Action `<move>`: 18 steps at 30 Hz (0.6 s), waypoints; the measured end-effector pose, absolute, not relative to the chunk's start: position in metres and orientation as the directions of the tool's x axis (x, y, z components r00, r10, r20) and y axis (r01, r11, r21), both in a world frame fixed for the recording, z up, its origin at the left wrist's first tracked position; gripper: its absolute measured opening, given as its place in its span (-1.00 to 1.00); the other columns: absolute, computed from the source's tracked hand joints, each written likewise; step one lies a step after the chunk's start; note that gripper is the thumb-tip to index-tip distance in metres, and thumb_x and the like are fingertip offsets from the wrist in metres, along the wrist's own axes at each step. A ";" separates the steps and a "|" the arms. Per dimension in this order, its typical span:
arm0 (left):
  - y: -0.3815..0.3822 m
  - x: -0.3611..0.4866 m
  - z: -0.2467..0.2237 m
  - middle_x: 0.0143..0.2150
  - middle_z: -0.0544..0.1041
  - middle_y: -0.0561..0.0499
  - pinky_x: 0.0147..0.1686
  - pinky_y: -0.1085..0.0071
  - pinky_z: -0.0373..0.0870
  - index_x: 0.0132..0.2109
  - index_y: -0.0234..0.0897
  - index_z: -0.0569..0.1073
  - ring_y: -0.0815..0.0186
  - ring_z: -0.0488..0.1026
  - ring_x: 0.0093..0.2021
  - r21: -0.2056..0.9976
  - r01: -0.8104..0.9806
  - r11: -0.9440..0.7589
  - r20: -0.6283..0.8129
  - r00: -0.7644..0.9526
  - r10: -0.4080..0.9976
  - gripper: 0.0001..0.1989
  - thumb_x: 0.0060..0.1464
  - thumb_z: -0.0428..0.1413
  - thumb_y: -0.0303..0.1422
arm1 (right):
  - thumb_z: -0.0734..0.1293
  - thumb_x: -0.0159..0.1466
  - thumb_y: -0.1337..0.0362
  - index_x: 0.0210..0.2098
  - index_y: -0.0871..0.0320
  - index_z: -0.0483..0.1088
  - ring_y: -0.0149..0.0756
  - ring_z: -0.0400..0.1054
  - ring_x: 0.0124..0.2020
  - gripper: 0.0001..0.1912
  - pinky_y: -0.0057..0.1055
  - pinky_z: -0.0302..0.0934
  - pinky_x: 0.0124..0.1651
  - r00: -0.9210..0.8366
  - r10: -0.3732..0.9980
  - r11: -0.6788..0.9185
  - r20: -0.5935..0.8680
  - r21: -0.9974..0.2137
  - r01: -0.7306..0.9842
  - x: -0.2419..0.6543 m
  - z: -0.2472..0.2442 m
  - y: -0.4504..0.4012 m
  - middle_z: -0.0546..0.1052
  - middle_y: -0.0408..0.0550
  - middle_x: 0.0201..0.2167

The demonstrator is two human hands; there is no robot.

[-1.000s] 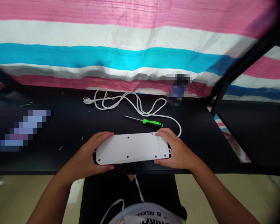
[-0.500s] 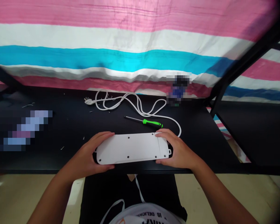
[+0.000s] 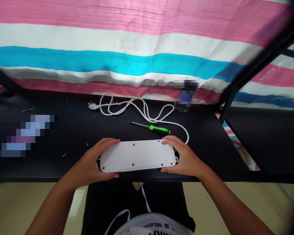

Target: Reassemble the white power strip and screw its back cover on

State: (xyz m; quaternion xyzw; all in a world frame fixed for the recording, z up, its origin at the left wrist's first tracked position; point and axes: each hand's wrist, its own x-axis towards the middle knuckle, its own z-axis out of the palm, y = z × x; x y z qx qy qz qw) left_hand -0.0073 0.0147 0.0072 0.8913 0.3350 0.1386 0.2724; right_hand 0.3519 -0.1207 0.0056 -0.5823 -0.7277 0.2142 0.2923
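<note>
A long white power strip (image 3: 137, 156) lies with its flat, screw-holed side up near the table's front edge. My left hand (image 3: 95, 161) is closed round its left end, fingers on the far edge and thumb on the near edge. Round the right end, my right hand (image 3: 183, 156) grips it the same way. From the right end a white cord (image 3: 147, 114) runs back and loops behind, ending in a plug (image 3: 92, 106). Between cord and strip lies a screwdriver with a green handle (image 3: 159, 129), its tip pointing left.
Small screws (image 3: 64, 154) are scattered on the black table (image 3: 75, 130). Blurred-out objects lie at the left and at the back right. A striped sheet (image 3: 112, 58) hangs behind, with black frame bars at both sides.
</note>
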 end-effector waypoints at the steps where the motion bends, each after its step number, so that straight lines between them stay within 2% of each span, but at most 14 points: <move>1: 0.014 -0.007 0.007 0.37 0.29 -0.11 0.29 0.11 0.40 0.38 -0.01 0.24 -0.02 0.38 0.31 0.582 0.521 -0.625 0.064 0.736 0.674 -0.07 -0.09 0.41 0.01 | 0.62 -0.02 -0.07 0.20 -0.02 0.29 -0.02 0.30 0.31 -0.12 -0.06 0.24 0.33 -0.145 0.972 0.232 0.185 -0.648 0.725 0.351 0.005 -0.120 0.37 0.09 0.28; 7: 0.014 -0.005 0.008 0.36 0.27 -0.14 0.30 0.03 0.37 0.38 -0.01 0.23 -0.06 0.35 0.31 0.608 0.509 -0.609 0.054 0.739 0.672 -0.07 -0.08 0.41 0.00 | 0.63 -0.04 -0.07 0.18 0.00 0.29 0.01 0.32 0.30 -0.11 -0.02 0.23 0.33 -0.129 0.969 0.238 0.212 -0.645 0.726 0.350 0.003 -0.119 0.40 0.11 0.27; 13: 0.014 -0.005 0.009 0.37 0.27 -0.13 0.31 0.03 0.36 0.39 0.01 0.21 -0.05 0.35 0.32 0.611 0.505 -0.609 0.050 0.743 0.667 -0.06 -0.08 0.41 -0.01 | 0.63 -0.08 -0.12 0.30 0.00 0.18 0.09 0.27 0.35 0.06 0.10 0.19 0.36 -0.097 0.986 0.163 0.136 -0.657 0.736 0.351 0.000 -0.118 0.36 0.14 0.32; 18: 0.013 -0.005 0.011 0.41 0.23 -0.12 0.35 0.06 0.33 0.41 0.00 0.17 -0.02 0.32 0.36 0.602 0.502 -0.621 0.049 0.753 0.656 -0.10 0.01 0.36 -0.05 | 0.61 -0.06 -0.17 0.34 0.04 0.17 0.14 0.22 0.39 0.10 0.14 0.15 0.39 -0.115 0.989 0.147 0.093 -0.623 0.768 0.353 0.004 -0.119 0.32 0.18 0.36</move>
